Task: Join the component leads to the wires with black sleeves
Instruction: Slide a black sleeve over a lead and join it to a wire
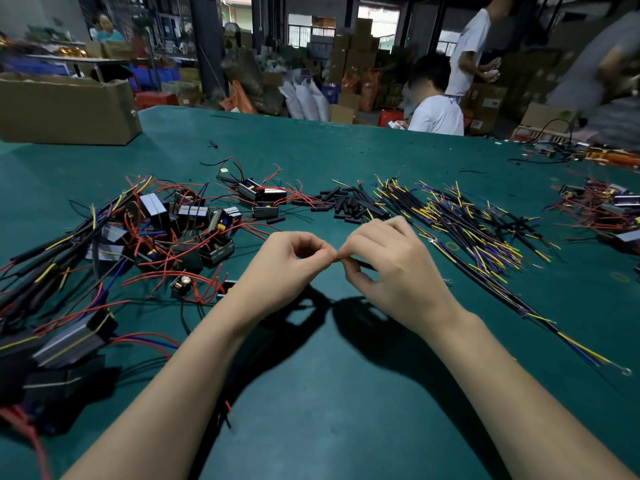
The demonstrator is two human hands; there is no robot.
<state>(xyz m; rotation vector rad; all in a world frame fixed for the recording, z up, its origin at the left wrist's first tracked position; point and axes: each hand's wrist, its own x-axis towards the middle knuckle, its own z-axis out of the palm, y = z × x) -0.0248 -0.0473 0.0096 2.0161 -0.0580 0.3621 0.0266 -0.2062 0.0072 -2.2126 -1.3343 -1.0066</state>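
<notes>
My left hand (287, 263) and my right hand (384, 261) meet fingertip to fingertip above the green table (346, 375). Between thumb and forefinger my left hand pinches a thin lead. My right hand pinches a black-sleeved wire (360, 264) whose end sticks out past its thumb. The joint itself is hidden by my fingertips. A heap of boxed components with red leads (194, 220) lies to the left. Loose black sleeves (343, 200) lie straight ahead. A spread of black, yellow and blue wires (460, 220) lies to the right.
A cardboard box (65, 109) stands at the far left of the table. More components with wires (602, 206) lie at the far right. Finished sleeved units (65, 341) pile up at the near left. A person in white (436, 112) sits beyond the far edge.
</notes>
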